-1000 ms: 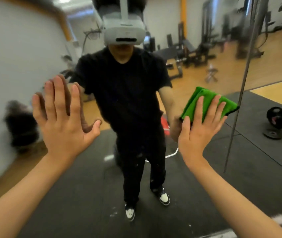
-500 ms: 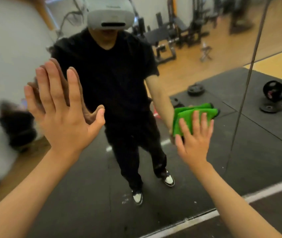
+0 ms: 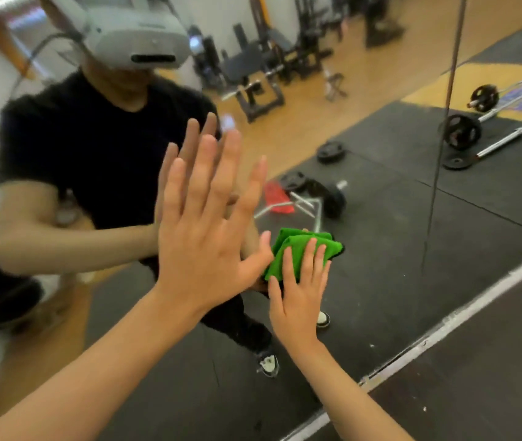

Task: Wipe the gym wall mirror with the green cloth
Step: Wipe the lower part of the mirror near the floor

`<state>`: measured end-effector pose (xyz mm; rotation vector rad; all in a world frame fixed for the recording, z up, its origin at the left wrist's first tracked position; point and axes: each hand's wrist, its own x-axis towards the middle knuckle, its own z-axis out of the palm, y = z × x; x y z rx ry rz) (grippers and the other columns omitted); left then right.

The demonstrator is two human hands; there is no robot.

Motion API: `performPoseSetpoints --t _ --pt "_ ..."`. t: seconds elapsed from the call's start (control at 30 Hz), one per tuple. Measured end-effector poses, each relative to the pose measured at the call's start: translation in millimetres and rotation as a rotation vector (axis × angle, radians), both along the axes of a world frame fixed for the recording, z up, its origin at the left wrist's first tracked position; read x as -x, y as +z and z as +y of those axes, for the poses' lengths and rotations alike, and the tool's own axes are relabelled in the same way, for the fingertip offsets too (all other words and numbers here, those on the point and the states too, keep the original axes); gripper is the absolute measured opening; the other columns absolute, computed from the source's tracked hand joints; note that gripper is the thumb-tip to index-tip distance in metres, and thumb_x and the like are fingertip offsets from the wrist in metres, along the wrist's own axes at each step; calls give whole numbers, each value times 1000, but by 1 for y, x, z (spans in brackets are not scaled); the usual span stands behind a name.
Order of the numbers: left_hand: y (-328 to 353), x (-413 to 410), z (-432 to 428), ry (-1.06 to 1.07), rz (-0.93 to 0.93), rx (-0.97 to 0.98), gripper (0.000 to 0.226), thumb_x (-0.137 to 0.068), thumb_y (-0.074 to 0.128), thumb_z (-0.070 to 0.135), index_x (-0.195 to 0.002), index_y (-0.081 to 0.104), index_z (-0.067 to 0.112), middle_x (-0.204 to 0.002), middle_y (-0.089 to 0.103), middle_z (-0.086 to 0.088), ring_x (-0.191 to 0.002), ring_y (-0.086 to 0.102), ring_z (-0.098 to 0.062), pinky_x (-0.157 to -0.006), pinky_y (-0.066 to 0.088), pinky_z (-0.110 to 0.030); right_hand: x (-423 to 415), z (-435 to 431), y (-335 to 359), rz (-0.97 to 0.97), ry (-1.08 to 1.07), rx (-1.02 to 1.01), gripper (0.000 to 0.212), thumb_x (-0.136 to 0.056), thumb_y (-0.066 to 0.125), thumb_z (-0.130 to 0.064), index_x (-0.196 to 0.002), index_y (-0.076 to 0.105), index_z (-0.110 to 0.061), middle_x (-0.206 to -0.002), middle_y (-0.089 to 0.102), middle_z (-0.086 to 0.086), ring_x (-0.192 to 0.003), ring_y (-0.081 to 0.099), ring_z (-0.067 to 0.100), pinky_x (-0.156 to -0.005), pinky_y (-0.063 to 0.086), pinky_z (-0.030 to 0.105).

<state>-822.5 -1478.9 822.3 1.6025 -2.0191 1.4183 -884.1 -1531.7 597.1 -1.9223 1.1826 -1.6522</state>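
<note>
The wall mirror [image 3: 396, 249] fills most of the view and reflects me and the gym behind. A folded green cloth [image 3: 298, 253] lies flat against the glass low down. My right hand [image 3: 298, 294] presses it to the mirror with straight fingers. My left hand [image 3: 209, 230] is spread flat with the palm toward the glass, just left of the cloth, and its thumb side overlaps the cloth's left edge. Whether the left palm touches the glass I cannot tell.
The mirror's bottom edge [image 3: 412, 348] runs as a pale strip from lower middle to the right, with black rubber floor [image 3: 491, 377] below it. A vertical seam [image 3: 437, 186] divides the mirror panels at right. Reflected barbells and weight plates lie behind me.
My right hand slid the cloth down and to the left across the glass. The view swung, so my left hand now sits near the centre, close beside the cloth.
</note>
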Motion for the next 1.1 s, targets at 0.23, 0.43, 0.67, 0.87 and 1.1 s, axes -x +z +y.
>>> performPoseSetpoints --t 0.23,0.43,0.67,0.87,1.1 --pt "-14 20 -62 -89 -296 -300 83 -98 56 54 -167 31 16 -176 16 -14 -163 10 -33 -133 1 -49 -6 16 10 -100 44 -174 70 -109 39 -36 -166 -2 -41 -176 -11 -2 -162 -9 33 -128 4 60" --pt "-22 10 -69 12 -521 -280 79 -108 26 60 -170 13 12 -178 5 -14 -164 3 -33 -132 -6 -53 19 -14 0 -84 45 -119 62 -111 30 -48 -164 -2 -46 -175 -15 -6 -162 -9 31 -130 -1 55" --pt "-25 -4 -88 -13 -487 -294 72 -112 28 58 -170 16 18 -178 4 -7 -164 -6 -27 -130 -14 -49 115 -162 44 -468 -202 -516 65 -103 20 -34 -165 4 -29 -175 -7 4 -162 -7 26 -126 6 63" --pt "-30 10 -78 22 -279 -381 72 -106 44 50 -168 24 19 -175 3 -9 -164 -6 -26 -129 -16 -46 67 -100 6 -444 -164 -486 60 -107 20 -34 -162 -3 -33 -173 -12 0 -162 -9 25 -129 3 55" --pt "-33 -9 -90 43 -329 -407 71 -111 29 57 -171 9 25 -179 -4 0 -164 -8 -20 -131 -6 -52 67 -85 -52 -150 -59 -424 61 -113 8 -40 -167 16 -14 -173 -18 10 -160 -15 34 -129 -9 40"
